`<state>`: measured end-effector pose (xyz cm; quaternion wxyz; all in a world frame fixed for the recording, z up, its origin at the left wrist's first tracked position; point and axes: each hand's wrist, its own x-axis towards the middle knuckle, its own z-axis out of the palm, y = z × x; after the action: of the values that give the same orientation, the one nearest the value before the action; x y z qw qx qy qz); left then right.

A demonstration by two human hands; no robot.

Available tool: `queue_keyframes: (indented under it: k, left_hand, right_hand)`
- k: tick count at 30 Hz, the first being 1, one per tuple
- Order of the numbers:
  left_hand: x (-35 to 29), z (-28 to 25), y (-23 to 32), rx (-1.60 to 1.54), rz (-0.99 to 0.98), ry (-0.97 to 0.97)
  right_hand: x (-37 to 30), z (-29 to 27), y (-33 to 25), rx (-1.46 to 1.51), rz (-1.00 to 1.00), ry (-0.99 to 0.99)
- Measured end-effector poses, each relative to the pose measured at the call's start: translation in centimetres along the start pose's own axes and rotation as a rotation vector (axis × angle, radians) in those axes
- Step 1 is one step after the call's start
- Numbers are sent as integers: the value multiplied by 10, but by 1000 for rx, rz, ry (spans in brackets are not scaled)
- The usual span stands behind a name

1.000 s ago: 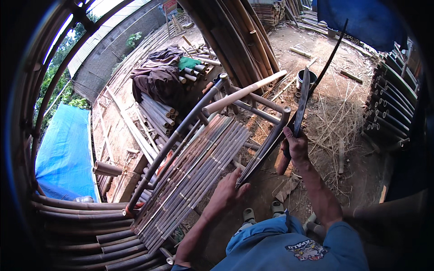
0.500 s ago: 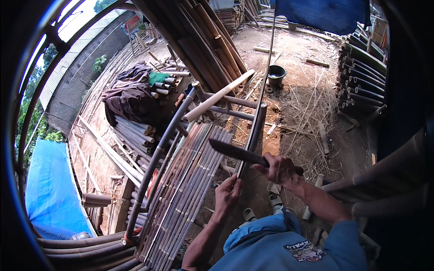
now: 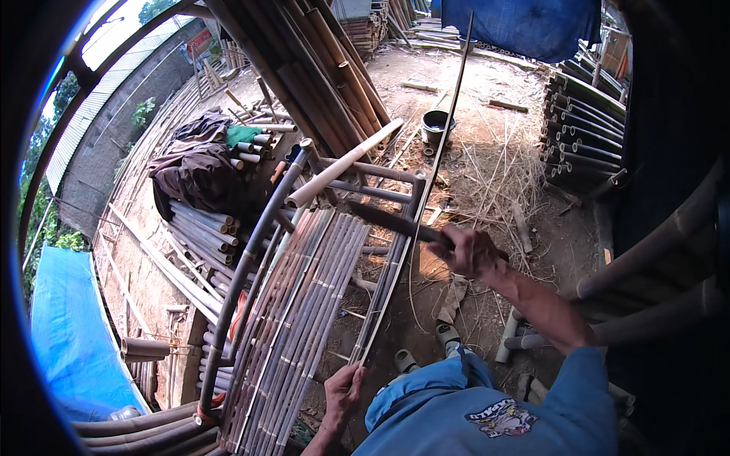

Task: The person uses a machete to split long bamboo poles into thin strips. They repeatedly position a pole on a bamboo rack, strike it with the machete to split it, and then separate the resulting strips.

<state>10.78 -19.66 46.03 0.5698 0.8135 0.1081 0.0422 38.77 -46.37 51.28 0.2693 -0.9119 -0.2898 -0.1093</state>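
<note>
My right hand (image 3: 473, 252) is closed round the handle of a machete (image 3: 384, 220). Its dark blade points left and lies across a long, thin bamboo strip (image 3: 435, 163). The strip runs from near my body far out toward the blue sheet. My left hand (image 3: 344, 386) pinches the strip near its close end. Beneath it, the strip follows the right rail of a bamboo frame (image 3: 395, 251). Just left of that stands a panel of bamboo slats (image 3: 304, 304). I cannot tell whether the blade is cutting into the strip.
Thick bamboo poles (image 3: 304, 72) lean beyond the frame. A black bucket (image 3: 437, 128) stands on the ground near bamboo shavings (image 3: 494, 167). Stacked poles (image 3: 585, 129) lie at right, and more (image 3: 201, 228) under a dark cloth at left. A blue tarp (image 3: 76, 327) covers the far left.
My left hand has drawn back toward my body, away from the machete. The right hand stays by the strip with the blade across it. The whole view has shifted slightly.
</note>
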Motion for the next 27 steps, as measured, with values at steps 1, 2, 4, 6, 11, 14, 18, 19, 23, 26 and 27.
queue_keyframes:
  k: [1, 2, 4, 6, 11, 14, 18, 19, 23, 26, 27]
  left_hand:
    - [3, -4, 5, 47, 26, -5]
    - [5, -6, 10, 93, 53, -10]
    - [-2, -9, 15, 148, 91, 7]
    - [-19, -14, 6, 171, 164, 15]
    - [-26, -22, -3, 247, 178, 34]
    - [-46, -33, -14, 307, 225, 12]
    - [-96, -53, -44, 360, 102, 66]
    - [-106, -60, -32, 322, 60, 66]
    - [-145, -82, -60, 463, 102, 90]
    - [-145, -80, -104, 435, 115, 71]
    - [-127, -69, -97, 424, 74, 5]
  right_hand:
    - [-2, 1, -7, -45, -209, -32]
    - [-4, 0, -11, -88, -419, -64]
    - [13, -4, 13, -180, -141, 96]
    - [37, -35, 52, -42, 346, 84]
    - [32, -21, 48, -209, 3, 113]
    - [52, -52, 133, -250, 179, 165]
    - [83, -110, 179, -317, 328, 246]
    - [87, -128, 186, -306, 418, 240]
    - [89, -182, 235, -317, 466, 331]
    - [85, -166, 231, -239, 493, 354]
    - [80, -154, 222, -235, 466, 349]
